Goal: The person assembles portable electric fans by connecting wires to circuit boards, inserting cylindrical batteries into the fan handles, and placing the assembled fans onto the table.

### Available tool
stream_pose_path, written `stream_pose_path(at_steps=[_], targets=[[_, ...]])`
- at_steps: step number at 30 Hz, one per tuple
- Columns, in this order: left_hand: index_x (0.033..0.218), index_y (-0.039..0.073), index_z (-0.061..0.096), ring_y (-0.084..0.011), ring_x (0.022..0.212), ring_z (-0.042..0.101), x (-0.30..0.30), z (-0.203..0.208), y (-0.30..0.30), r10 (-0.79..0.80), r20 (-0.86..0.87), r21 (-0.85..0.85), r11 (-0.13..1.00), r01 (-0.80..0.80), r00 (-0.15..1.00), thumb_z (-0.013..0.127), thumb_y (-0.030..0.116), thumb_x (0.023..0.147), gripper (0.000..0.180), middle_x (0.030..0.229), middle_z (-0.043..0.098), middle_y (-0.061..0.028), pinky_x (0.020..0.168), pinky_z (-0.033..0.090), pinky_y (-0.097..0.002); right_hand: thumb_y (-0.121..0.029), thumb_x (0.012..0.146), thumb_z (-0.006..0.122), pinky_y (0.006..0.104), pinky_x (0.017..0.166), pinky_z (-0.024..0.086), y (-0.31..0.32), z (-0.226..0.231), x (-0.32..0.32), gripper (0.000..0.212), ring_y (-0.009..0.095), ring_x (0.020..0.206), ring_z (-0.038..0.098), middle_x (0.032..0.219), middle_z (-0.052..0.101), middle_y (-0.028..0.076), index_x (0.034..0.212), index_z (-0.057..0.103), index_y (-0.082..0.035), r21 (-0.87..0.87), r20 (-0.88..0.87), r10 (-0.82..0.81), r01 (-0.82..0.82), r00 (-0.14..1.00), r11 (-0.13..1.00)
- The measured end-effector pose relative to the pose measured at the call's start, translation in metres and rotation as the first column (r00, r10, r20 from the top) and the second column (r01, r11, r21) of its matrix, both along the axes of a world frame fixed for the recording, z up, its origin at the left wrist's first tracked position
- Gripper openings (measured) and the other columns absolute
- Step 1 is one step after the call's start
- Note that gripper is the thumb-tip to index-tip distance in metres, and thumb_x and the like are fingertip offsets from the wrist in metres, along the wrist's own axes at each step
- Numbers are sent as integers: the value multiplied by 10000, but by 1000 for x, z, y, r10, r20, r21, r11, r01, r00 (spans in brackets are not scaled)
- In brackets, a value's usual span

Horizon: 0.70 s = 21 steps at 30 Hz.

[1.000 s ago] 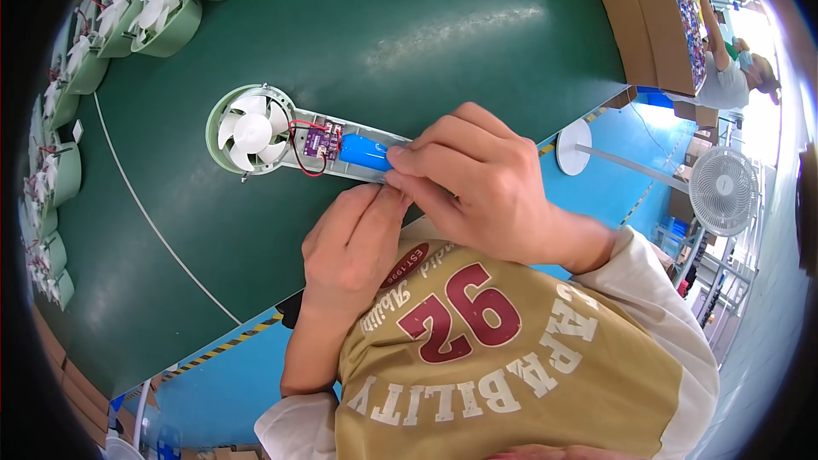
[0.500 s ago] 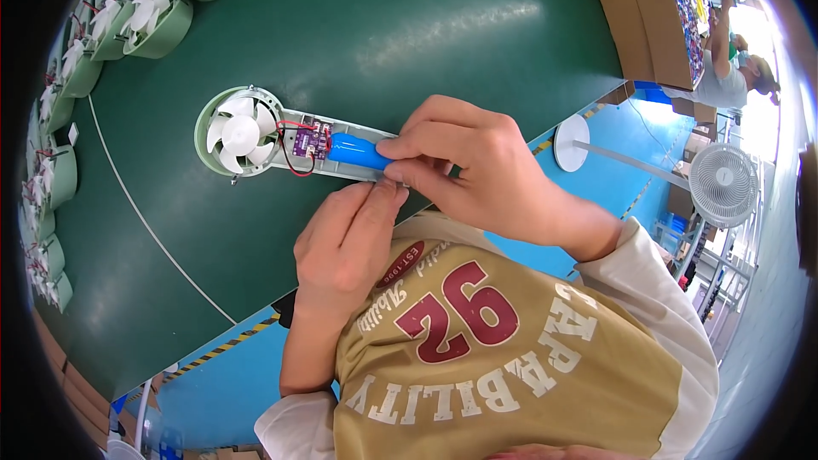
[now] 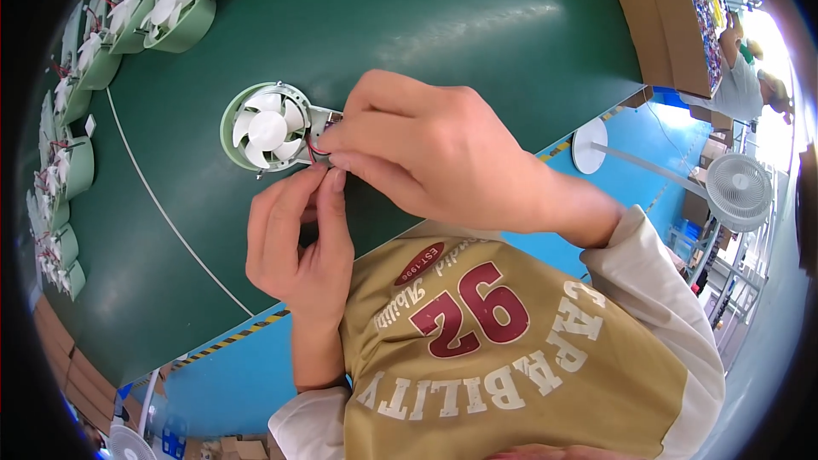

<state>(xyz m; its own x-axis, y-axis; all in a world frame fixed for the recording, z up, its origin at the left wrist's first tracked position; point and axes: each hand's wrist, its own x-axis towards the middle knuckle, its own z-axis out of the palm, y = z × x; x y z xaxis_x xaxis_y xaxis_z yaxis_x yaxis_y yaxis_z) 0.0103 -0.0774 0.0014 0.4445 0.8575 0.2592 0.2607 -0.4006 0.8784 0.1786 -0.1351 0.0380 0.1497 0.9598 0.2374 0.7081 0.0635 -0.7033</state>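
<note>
A small handheld fan [image 3: 267,130] with white blades and a pale green round housing lies face up on the table, its casing uncovered. Over its handle reaches my right hand [image 3: 434,149], closed, with thumb and fingertips pinched at the thin red and black wires [image 3: 317,150] beside the fan head. My left hand [image 3: 298,243] is just below the handle. Its thumb and forefinger are pinched together near the same wires; what lies between them is too small to tell. The hands hide the blue battery and most of the purple circuit board.
Several similar open fan units [image 3: 183,17] line the left and far-left of the green table [image 3: 409,0]. A cardboard box [image 3: 673,25] of small parts stands at the far right, near another person [image 3: 741,89]. On the blue floor stands a white pedestal fan [image 3: 738,192].
Both hands have shifted left along the handle, from the battery end to the wires by the fan head. My right hand now covers the battery and most of the circuit board.
</note>
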Motion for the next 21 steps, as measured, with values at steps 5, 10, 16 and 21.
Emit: stream_pose_path(at_steps=[5,10,16,21], targets=[[986,-11,722,-86,655,614,-1,-1,2,9,72,-155,988,3,997,748,-45,851,142,919,685,-89,522,510,-215,-34,730,735,286,531,505,1,-9,4,250,189,669,612,866,601,36,978,708,-54,92,260,95,-123,961,988],[992,-29,715,-75,671,623,1,-1,3,43,178,-321,947,16,983,723,-54,872,123,952,681,-84,533,526,-200,-62,686,692,260,488,448,1,-5,-1,154,156,634,499,844,557,15,831,646,-39,92,526,192,-279,829,956],[1008,-23,716,-86,700,649,2,-5,4,94,187,-159,985,-64,978,715,-66,871,144,931,683,-80,560,547,-217,-79,659,686,258,478,433,9,-5,-7,141,140,670,510,812,514,13,745,577,-57,105,540,235,-341,808,934],[999,-9,718,-196,706,672,-4,-14,7,52,-50,317,948,-34,997,736,-97,808,211,912,692,-102,606,558,-297,-58,711,684,275,477,442,14,4,7,138,152,680,524,826,495,22,804,583,-60,18,574,347,-435,741,900]])
